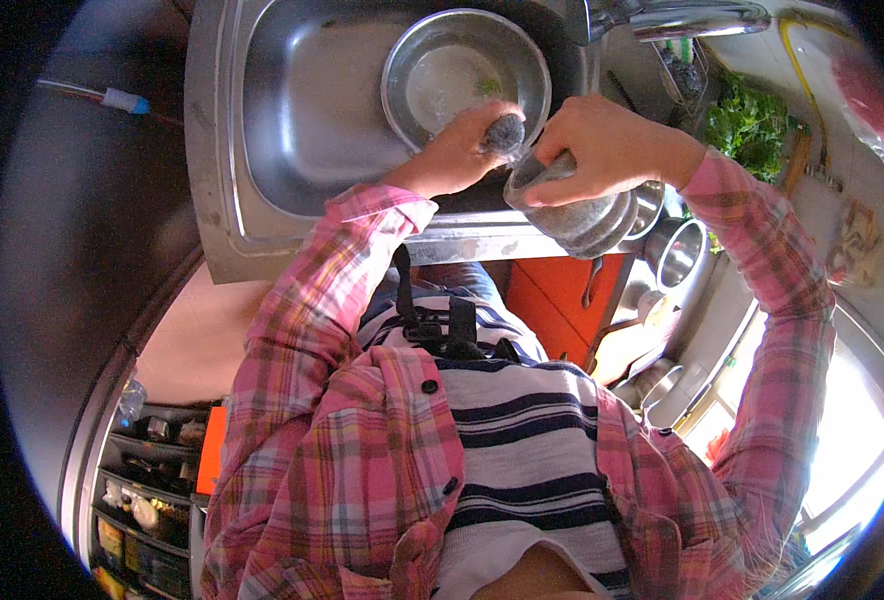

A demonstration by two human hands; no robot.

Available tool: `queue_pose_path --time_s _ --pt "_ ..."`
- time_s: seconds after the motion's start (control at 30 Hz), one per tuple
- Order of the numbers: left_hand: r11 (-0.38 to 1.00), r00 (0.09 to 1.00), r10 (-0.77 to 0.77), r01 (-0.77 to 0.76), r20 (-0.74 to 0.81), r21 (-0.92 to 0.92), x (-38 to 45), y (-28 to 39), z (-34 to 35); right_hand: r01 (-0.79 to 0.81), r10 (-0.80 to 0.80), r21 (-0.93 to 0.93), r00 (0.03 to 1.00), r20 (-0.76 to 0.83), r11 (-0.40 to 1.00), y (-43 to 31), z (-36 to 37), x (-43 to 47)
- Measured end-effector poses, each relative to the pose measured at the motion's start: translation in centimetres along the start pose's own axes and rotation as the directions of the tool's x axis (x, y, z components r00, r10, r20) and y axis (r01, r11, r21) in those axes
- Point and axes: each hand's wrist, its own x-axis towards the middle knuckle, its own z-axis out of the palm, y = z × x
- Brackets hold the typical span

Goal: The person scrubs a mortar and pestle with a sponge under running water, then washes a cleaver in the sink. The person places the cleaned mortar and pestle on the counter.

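A grey stone mortar [578, 219] with a ridged outside is tilted over the sink's front right edge, my right hand [599, 146] gripping its rim. My left hand [466, 146] is closed around a grey stone pestle [505, 133], whose rounded end points up out of the fist. Both hands are close together, the pestle just left of the mortar's mouth. Behind my left hand, in the stainless steel sink [322, 135], sits a round metal bowl [457, 71] with a small green scrap in it. The inside of the mortar is mostly hidden by my fingers.
A chrome faucet [701, 19] reaches over the sink's back right. Leafy greens [749, 124] lie on the counter to the right, beyond my right wrist. A steel pot [678, 251] stands right of the mortar. Black shelves [145, 480] with assorted items are at the lower left.
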Motion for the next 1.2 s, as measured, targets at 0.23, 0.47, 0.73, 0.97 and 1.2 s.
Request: queue_pose_path --time_s 0.23,0.47,0.73,0.97,1.2 --pt "0.974 0.994 0.105 -0.111 0.038 0.195 -0.5 -0.3 0.4 0.086 -0.058 0.174 0.986 -0.158 0.981 2.2 -0.7 -1.1" --pt "0.943 0.994 -0.076 0.047 0.074 0.329 -0.8 1.5 -0.9 -0.118 0.148 0.26 0.984 -0.101 0.958 4.0 2.1 -1.0" --pt "0.926 0.963 -0.258 0.268 -0.074 0.266 -0.2 0.5 -1.5 -0.181 0.073 -0.151 0.839 -0.539 0.972 1.7 4.0 -2.3" --pt "0.858 0.875 -0.484 0.471 -0.019 -0.204 2.8 -1.4 -1.5 -0.121 -0.21 -0.377 0.658 -0.723 0.918 3.4 6.3 -0.4" --pt "0.5 0.622 -0.756 0.751 0.206 -0.432 5.1 2.8 -2.5 -0.021 -0.371 -0.494 0.633 -0.679 0.869 4.5 6.5 0.6"
